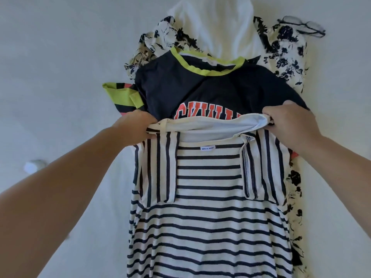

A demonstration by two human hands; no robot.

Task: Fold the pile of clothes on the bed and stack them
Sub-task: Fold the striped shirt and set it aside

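Note:
A cream shirt with navy stripes (208, 223) lies lengthwise down the middle of the white bed, its two sleeves folded inward over the body. My left hand (134, 128) grips its left shoulder and my right hand (291, 123) grips its right shoulder, both at the neckline end. Under it lies a navy T-shirt (200, 89) with a lime collar, orange letters and a striped sleeve sticking out to the left. Beneath that spread a cream garment with dark flowers (285, 57) and a white garment (216, 29) farther back.
A pair of glasses (303, 26) lies on the white bed sheet (60, 67) at the back right, just beyond the floral garment. A small round pale object (33, 166) sits at the left beside my forearm.

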